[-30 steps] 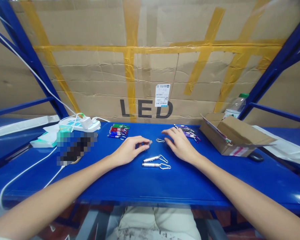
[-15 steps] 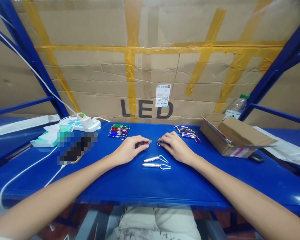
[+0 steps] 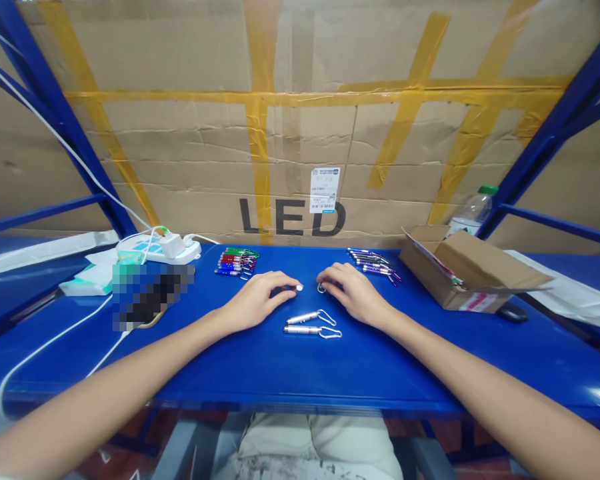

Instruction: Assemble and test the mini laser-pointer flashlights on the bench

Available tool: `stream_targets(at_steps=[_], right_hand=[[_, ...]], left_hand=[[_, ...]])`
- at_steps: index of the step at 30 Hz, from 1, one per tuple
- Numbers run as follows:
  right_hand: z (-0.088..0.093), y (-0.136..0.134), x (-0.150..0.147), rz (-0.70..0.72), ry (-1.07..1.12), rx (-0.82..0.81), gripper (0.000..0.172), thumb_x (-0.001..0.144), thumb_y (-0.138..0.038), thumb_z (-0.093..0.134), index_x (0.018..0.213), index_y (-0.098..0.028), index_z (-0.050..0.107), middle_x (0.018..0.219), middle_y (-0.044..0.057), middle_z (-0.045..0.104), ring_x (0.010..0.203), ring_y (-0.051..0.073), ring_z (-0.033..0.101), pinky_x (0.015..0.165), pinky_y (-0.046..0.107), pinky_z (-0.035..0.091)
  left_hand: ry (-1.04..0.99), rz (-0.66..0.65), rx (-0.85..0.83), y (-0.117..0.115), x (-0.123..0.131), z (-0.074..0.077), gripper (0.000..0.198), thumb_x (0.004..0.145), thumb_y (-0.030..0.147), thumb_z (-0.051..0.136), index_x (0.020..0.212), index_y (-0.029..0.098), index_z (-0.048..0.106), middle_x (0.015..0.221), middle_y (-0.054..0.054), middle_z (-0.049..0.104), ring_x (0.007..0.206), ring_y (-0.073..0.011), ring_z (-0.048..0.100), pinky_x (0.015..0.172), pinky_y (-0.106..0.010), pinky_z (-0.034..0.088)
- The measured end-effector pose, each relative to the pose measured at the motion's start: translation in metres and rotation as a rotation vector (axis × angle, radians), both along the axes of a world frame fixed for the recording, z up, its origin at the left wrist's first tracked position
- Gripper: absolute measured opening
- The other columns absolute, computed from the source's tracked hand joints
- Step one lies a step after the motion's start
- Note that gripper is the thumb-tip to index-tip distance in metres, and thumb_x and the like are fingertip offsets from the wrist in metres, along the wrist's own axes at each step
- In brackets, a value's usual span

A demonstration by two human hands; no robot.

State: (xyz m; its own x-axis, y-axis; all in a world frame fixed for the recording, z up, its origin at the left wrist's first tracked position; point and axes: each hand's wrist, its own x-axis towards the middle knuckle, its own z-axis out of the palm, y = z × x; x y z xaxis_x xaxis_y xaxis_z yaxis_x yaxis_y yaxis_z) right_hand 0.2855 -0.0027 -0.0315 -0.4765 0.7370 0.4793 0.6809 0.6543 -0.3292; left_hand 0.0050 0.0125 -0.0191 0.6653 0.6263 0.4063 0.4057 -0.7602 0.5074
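Observation:
My left hand rests on the blue table with thumb and fingers pinched together. At its fingertips shows a small silver round piece; the rest of it, if any, is hidden. Across a narrow gap, my right hand is closed around a small silver loop that pokes out past its fingers. Two silver keychain penlights, an upper one and a lower one, lie between and in front of the hands, carabiner clips pointing right. Several green, red and blue keychain penlights lie beyond my left hand; several black and purple ones lie beyond my right.
An open cardboard box stands at the right, with a dark computer mouse beside it and a green-capped bottle behind. At the left are a power strip, white cables and a phone. A large cardboard sheet backs the table.
The silver piece at my left fingertips now shows a bright round face. My right fingers have shifted slightly, with more of the loop visible. The penlights on the table have not moved.

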Motion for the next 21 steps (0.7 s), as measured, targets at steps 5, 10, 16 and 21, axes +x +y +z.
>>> stream_targets(at_steps=[5, 10, 16, 21], right_hand=[[0.008, -0.012, -0.013, 0.084, 0.234, -0.062, 0.015, 0.109, -0.025, 0.055, 0.110, -0.024, 0.069, 0.106, 0.006, 0.072, 0.099, 0.023, 0.066, 0.091, 0.039, 0.052], [0.013, -0.023, -0.023, 0.121, 0.330, -0.132, 0.014, 0.110, -0.032, 0.056, 0.107, -0.024, 0.067, 0.103, 0.005, 0.072, 0.094, 0.022, 0.066, 0.087, 0.037, 0.054], [0.012, -0.026, -0.024, 0.105, 0.347, -0.173, 0.011, 0.108, -0.033, 0.057, 0.104, -0.024, 0.061, 0.097, 0.002, 0.068, 0.087, 0.020, 0.064, 0.081, 0.033, 0.052], [0.012, -0.029, -0.026, 0.113, 0.297, -0.203, 0.008, 0.108, -0.030, 0.056, 0.104, -0.024, 0.059, 0.097, 0.002, 0.068, 0.087, 0.019, 0.064, 0.081, 0.032, 0.051]], left_hand=[[0.035, 0.023, 0.046, -0.001, 0.000, 0.000, 0.028, 0.108, 0.038, 0.059, 0.126, 0.024, 0.075, 0.114, -0.006, 0.078, 0.105, -0.0230, 0.070, 0.097, -0.037, 0.053], [0.043, 0.012, 0.069, -0.006, 0.001, 0.001, 0.033, 0.109, 0.041, 0.054, 0.128, 0.023, 0.074, 0.103, -0.006, 0.073, 0.095, -0.0218, 0.067, 0.088, -0.035, 0.053], [0.025, -0.047, 0.011, -0.010, 0.004, 0.004, 0.036, 0.112, 0.044, 0.048, 0.124, 0.023, 0.074, 0.113, -0.007, 0.073, 0.103, -0.0226, 0.068, 0.095, -0.034, 0.052], [0.043, -0.068, -0.008, -0.010, 0.005, 0.003, 0.032, 0.112, 0.041, 0.049, 0.118, 0.022, 0.074, 0.107, -0.006, 0.075, 0.098, -0.0213, 0.069, 0.092, -0.032, 0.051]])
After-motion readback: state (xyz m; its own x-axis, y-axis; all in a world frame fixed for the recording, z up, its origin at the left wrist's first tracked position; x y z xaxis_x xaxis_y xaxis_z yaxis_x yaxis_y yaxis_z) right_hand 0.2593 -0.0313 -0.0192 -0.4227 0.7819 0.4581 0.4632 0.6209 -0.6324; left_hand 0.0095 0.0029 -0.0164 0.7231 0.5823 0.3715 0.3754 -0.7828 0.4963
